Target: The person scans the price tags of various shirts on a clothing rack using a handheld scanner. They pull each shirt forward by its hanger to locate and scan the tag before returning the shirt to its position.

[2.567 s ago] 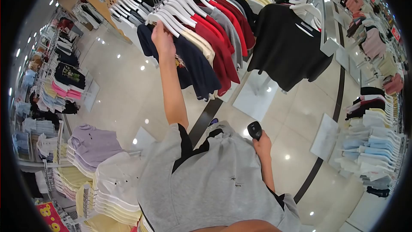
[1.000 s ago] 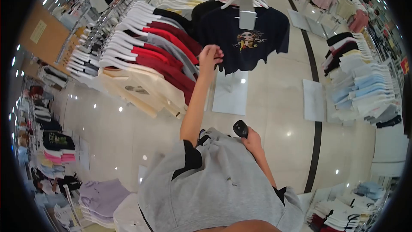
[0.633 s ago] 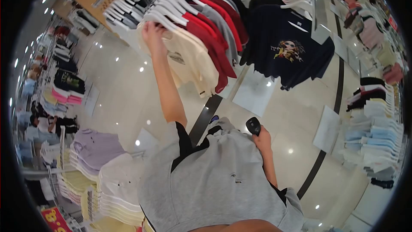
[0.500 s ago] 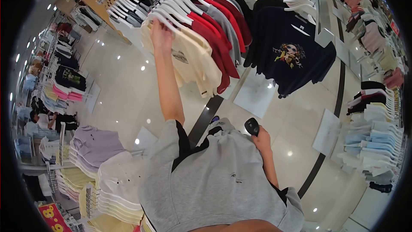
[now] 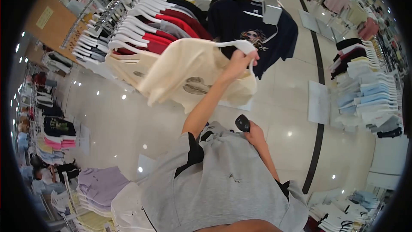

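My left hand (image 5: 237, 65) is closed around the shoulder of a white hanger (image 5: 241, 45). From that hanger hangs a cream shirt (image 5: 174, 66) with a dark print on its front, tilted and spread across the view ahead of me. Behind it, a second cream shirt (image 5: 125, 65) stays on the rack beside red and grey shirts (image 5: 155, 46). Low in front of my body, my right hand (image 5: 256, 135) grips a black handheld barcode scanner (image 5: 242, 123); its handle is mostly hidden by my fingers.
A navy printed shirt (image 5: 274, 38) hangs at the end of a metal rail (image 5: 271, 10). Racks of pale shirts (image 5: 371, 90) line the right. Lavender shirts (image 5: 101, 184) hang at lower left. A person (image 5: 53, 172) is at the far left. Glossy tiled floor (image 5: 124, 116) lies between.
My left hand has drawn the cream shirt on its hanger off the rack and to the right. The view has shifted; the scanner stays in my right hand.
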Tool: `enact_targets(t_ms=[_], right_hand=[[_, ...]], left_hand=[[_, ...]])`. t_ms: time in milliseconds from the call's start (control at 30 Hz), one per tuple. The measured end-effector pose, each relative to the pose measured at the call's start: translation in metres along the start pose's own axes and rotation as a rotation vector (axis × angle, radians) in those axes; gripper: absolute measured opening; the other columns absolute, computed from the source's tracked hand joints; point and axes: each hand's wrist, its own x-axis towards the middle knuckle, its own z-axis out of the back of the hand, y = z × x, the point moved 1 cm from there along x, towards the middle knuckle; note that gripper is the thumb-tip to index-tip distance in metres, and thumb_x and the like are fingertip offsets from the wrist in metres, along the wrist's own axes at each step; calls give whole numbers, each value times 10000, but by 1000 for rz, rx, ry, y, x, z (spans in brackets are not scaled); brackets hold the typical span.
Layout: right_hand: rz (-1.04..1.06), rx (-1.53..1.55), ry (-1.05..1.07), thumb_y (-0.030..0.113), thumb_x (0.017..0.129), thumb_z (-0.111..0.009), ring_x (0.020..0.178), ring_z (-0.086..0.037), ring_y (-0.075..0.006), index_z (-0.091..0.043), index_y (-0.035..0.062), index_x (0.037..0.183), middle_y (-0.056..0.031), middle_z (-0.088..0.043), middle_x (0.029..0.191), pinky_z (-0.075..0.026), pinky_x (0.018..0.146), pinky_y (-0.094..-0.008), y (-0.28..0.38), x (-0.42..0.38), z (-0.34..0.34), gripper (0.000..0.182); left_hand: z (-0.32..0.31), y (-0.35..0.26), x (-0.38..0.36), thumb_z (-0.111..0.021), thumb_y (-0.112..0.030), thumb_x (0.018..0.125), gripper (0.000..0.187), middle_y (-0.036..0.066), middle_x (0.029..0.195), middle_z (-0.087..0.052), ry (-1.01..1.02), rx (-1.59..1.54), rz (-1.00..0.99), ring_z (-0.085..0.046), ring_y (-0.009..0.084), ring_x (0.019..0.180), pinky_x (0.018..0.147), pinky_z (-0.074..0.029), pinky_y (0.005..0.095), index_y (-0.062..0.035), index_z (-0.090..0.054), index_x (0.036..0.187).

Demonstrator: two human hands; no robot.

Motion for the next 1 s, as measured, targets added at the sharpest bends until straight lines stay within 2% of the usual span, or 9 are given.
enact_targets(t_ms=[67, 200, 367, 533, 600, 733, 800, 933, 1000], right_hand=[[-31, -14, 1, 123, 706, -655, 934, -613, -424, -567, 12, 1099, -232, -646, 988, -496, 795, -478, 3, -4, 2, 418], [-64, 4, -22, 130, 712, -654, 946, -619, -408, -564, 16, 1143, -219, -650, 1012, -502, 807, -472, -2, -14, 4, 455], [-114, 7, -52, 131, 708, -659, 949, -619, -408, -562, 16, 1135, -216, -651, 1016, -501, 805, -473, -6, -21, 8, 452], [-99, 76, -152, 110, 707, -631, 906, -605, -440, -577, 17, 1039, -237, -645, 949, -486, 776, -488, -9, -21, 9, 349], [-77, 73, -138, 116, 703, -636, 902, -606, -440, -578, 17, 1038, -241, -643, 945, -486, 774, -488, -11, -20, 8, 354], [-78, 56, -77, 122, 696, -647, 901, -607, -441, -580, 17, 1038, -245, -642, 939, -489, 772, -488, -10, -13, 9, 364], [-57, 41, -55, 130, 698, -650, 896, -609, -445, -579, 13, 1035, -246, -647, 926, -493, 769, -488, -11, -11, 5, 364], [-25, 27, 47, 127, 703, -655, 892, -612, -448, -575, 8, 1033, -245, -653, 917, -495, 765, -487, -10, -1, 2, 361], [-1, 24, 55, 116, 705, -660, 895, -618, -445, -577, 10, 1036, -245, -658, 912, -498, 768, -482, -8, 6, 1, 357]], left_hand=[[-31, 12, 29, -589, -218, 978, 203, 54, 863, -617, 49, -71, 46, -621, 142, 754, 685, -526, 263, -19, -566, 1004], [-79, -25, 84, -579, -261, 987, 241, 76, 846, -617, 156, -217, -134, -628, 191, 753, 680, -528, 313, -21, -558, 980], [-60, -57, 146, -566, -360, 981, 353, 114, 975, -624, 114, -508, -368, -636, 248, 892, 856, -541, 405, -12, -545, 1030], [-38, -38, 132, -554, -341, 989, 355, 155, 1038, -602, -59, -501, -211, -629, 296, 1003, 956, -511, 457, 3, -514, 1070], [-18, -11, 120, -560, -283, 991, 301, 136, 1017, -606, -284, -470, -136, -630, 272, 975, 898, -534, 422, -7, -507, 1098], [23, 3, 36, -545, -175, 990, 180, 85, 884, -625, -417, -244, -152, -628, 160, 785, 714, -535, 293, -20, -518, 1079], [48, -11, -11, -547, -155, 990, 146, 62, 835, -625, -527, -82, -312, -613, 130, 731, 691, -524, 265, -23, -533, 1049], [124, -83, -93, -560, -161, 987, 182, 69, 915, -606, -925, 311, -765, -594, 142, 810, 739, -490, 255, -4, -516, 1066], [174, -124, -120, -560, -194, 988, 233, 69, 966, -590, -1392, 782, -827, -585, 156, 840, 763, -483, 269, -1, -500, 1105]])
